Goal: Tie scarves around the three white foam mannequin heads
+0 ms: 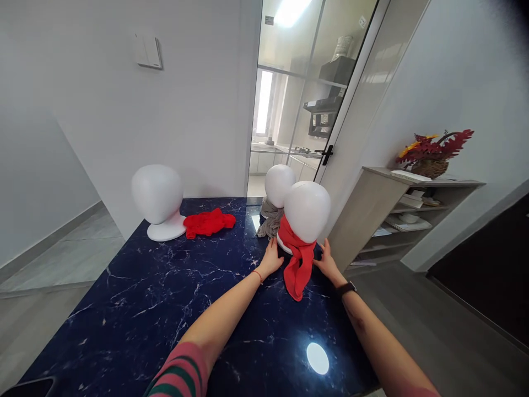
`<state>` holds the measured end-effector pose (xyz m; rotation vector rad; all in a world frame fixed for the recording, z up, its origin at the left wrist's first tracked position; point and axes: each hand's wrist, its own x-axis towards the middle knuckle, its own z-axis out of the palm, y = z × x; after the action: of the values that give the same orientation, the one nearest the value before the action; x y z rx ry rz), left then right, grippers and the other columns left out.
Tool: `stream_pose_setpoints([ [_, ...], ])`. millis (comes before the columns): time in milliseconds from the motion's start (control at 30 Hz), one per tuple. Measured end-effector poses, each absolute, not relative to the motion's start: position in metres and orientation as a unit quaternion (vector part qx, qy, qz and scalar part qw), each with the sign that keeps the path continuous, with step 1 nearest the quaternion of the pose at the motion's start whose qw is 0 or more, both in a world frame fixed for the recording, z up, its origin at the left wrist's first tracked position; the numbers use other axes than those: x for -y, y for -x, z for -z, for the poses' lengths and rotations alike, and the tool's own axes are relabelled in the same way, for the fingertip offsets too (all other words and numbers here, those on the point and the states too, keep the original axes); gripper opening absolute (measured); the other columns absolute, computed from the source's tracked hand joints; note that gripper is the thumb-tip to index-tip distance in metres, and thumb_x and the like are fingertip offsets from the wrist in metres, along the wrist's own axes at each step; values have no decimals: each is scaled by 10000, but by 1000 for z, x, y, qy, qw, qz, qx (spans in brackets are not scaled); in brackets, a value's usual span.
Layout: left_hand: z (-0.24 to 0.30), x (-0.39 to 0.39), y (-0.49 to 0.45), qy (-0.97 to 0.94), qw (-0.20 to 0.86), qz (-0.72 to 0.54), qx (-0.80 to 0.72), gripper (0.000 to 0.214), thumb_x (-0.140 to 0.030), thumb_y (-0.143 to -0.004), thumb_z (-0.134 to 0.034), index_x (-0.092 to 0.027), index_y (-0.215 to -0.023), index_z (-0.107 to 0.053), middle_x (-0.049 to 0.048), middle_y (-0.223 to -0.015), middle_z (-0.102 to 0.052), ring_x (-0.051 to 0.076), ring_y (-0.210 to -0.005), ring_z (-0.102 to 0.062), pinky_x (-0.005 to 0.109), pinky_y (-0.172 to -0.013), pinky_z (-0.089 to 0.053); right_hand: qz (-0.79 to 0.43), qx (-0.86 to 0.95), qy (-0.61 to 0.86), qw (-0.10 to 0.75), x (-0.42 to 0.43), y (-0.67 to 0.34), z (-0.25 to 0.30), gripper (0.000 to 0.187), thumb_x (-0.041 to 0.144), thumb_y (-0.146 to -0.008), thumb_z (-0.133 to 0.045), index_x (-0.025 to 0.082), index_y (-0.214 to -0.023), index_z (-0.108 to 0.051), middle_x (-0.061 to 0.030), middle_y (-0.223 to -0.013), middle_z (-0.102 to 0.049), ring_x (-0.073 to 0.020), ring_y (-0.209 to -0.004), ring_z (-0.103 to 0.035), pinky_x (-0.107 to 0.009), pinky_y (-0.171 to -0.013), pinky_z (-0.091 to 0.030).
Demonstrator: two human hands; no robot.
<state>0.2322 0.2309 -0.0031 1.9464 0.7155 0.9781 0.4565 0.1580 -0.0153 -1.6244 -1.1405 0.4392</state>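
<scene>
A white mannequin head (308,209) stands on the table with a red scarf (300,264) wrapped around its neck, one end hanging forward onto the tabletop. My left hand (271,259) is at the left side of its base, fingers and thumb curved around the edge. On the opposite side, my right hand (328,264) grips near the base, partly hidden by the scarf. Just behind is a second white mannequin head (280,184) wearing a grey scarf (270,218). Farther left stands a bare white mannequin head (157,196), with a crumpled red cloth (210,223) beside its base.
The dark blue marble-patterned table (165,309) meets the wall at the back. A glass door (301,110) is behind it. To the right stands a shelf unit (380,215) with a flower basket (432,165) on top. A dark object (37,387) lies at the lower left corner.
</scene>
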Motion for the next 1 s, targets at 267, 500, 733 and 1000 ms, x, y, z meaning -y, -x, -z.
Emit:
stream_pose_setpoints([
  [267, 6, -166, -122, -795, 341, -356, -355, 571, -108, -729, -512, -187, -1289, -434, 123, -1390, -418, 257, -1319, -357, 494, -1114, -268, -110, 556, 645, 513, -58, -323, -7, 327, 332, -828, -490, 201, -1126, -464, -90, -984, -587, -206, -862, -588, -358, -767, -491],
  [500, -18, -130, -48, -770, 249, -422, -409, 434, -35, -775, -378, -209, -1127, -563, 75, -1242, -538, 190, -1187, -489, 427, -1052, -375, -316, 726, 495, 359, -94, -184, -25, 336, 155, -804, -506, 206, -1133, -460, -27, -945, -640, -134, -728, -617, -249, -674, -477],
  [733, -18, -135, -14, -706, 214, -491, -464, 270, -58, -767, -397, -194, -847, -616, 65, -973, -592, 190, -940, -572, 381, -885, -470, -209, 658, 671, 269, -133, -110, -22, 206, 241, -894, -444, 192, -1075, -527, -79, -919, -682, -200, -831, -647, -272, -688, -437],
  [1000, -12, -142, -12, -668, 206, -507, -505, 171, -93, -748, -415, -197, -739, -550, 53, -831, -560, 197, -809, -543, 366, -773, -460, -165, 655, 682, 280, -138, -96, -13, 217, 200, -898, -400, 199, -994, -595, -90, -930, -684, -207, -858, -635, -276, -722, -422],
])
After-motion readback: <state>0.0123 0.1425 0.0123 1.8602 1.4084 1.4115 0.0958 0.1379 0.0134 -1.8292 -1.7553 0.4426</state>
